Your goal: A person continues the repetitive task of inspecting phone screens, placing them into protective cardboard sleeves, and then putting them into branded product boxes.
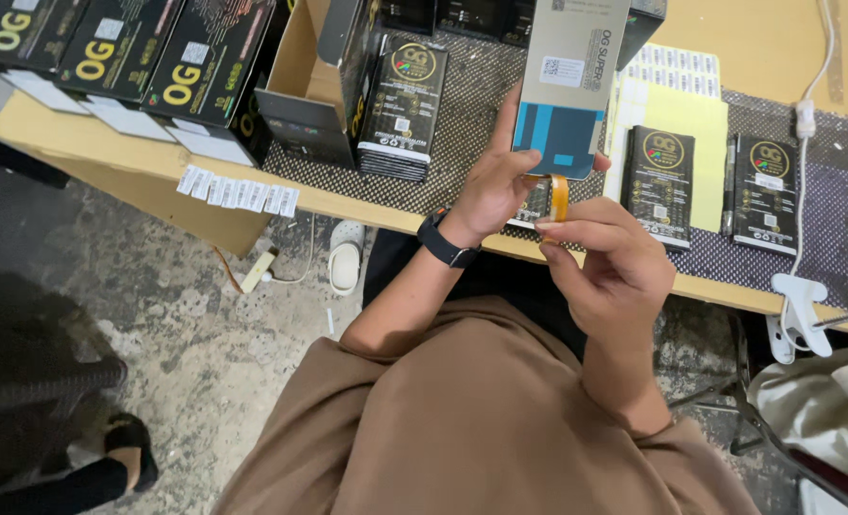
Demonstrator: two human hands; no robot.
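Above the table edge [252, 195], left hand [490, 186] grips a grey panel [567, 81] upright by its lower end; right hand [610, 262] pinches the orange ribbon [559, 197] hanging beneath it. Black boxes [660, 181] lie just beside

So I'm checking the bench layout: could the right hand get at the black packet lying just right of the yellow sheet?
Probably yes. The black packet lies flat and uncovered just beyond the right hand, though that hand is pinching an orange strip.
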